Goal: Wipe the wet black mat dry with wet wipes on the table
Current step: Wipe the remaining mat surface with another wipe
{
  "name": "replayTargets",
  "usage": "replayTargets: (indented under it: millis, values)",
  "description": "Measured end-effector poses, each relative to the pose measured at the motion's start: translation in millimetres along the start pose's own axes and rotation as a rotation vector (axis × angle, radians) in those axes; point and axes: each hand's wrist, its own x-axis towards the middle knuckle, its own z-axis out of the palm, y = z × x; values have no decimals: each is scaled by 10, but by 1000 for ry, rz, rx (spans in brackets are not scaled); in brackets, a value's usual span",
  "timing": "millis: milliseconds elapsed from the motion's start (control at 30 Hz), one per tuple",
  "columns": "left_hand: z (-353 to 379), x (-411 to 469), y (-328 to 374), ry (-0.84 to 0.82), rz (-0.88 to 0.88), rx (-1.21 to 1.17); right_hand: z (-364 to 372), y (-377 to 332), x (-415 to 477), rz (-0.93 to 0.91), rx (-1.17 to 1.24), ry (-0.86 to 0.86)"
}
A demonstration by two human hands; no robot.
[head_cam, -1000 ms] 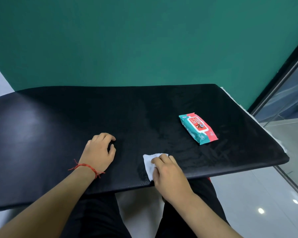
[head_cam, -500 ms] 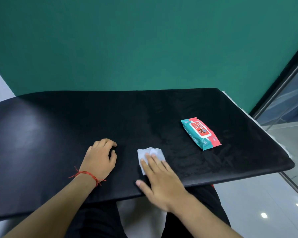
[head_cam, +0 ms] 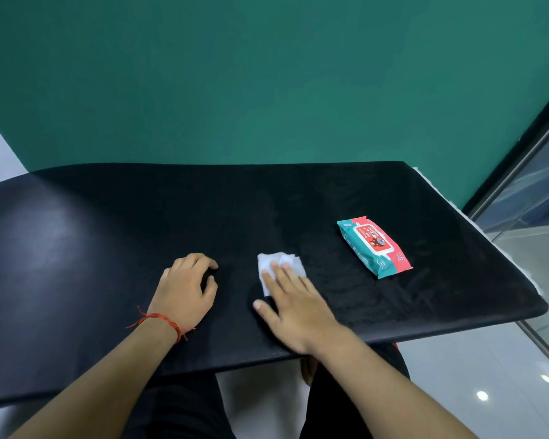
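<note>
Head view: the black mat [head_cam: 108, 248] is seen spread flat over the table, whose pale edge [head_cam: 534, 280] shows only along the right side. A white wipe [head_cam: 281, 263] is laid on the mat near its front edge, roughly in the middle, and is pressed down by the straight fingers [head_cam: 276, 277] of the right hand [head_cam: 298, 312]. Nothing is gripped by that hand; the thumb is spread out to the side on the mat, and the wipe is held only by flat pressure. The left hand [head_cam: 184, 289] is rested on the mat just beside it, its fingers loosely curled with nothing in them, and a red string bracelet [head_cam: 162, 321] is worn at that wrist. The pack of wipes [head_cam: 374, 245] is set well apart to the right, lying flat.

The wipe is judged to be thin, limp and light. It is likely to bunch or fold if pushed from one corner, so it is best covered across its middle with the flat fingers. The mat looks soft and napped, with faint streaks visible to the right of the wipe. Some drag is to be expected there, and the left hand is well placed for steadying the mat.
</note>
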Motion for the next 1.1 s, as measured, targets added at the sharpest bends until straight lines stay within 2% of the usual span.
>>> replayTargets:
  millis: [100,233,367,467,600,733,967,1100]
  values:
    - [-35,33,-9,-40,-4,-15,-56,239,-13,107,9,-3]
    - [-188,229,-189,-130,57,11,-14,124,-244,142,2,4]
    - [-244,434,-482,-105,-44,173,21,-229,-169,6,8,-23]
    - [-179,466,-536,-134,-101,209,3,-302,110,-61,29,-66]
    - [-126,426,-524,-111,-119,217,-86,31,520,47,5,-72]
    - [-110,427,-522,-96,-125,220,-153,235,532,153,16,-81]
    - [-75,435,-551,-64,-116,232,-65,-308,582,-39,28,-131]
    - [-78,432,-553,-66,-114,233,-191,-186,1029,-11,37,-150]
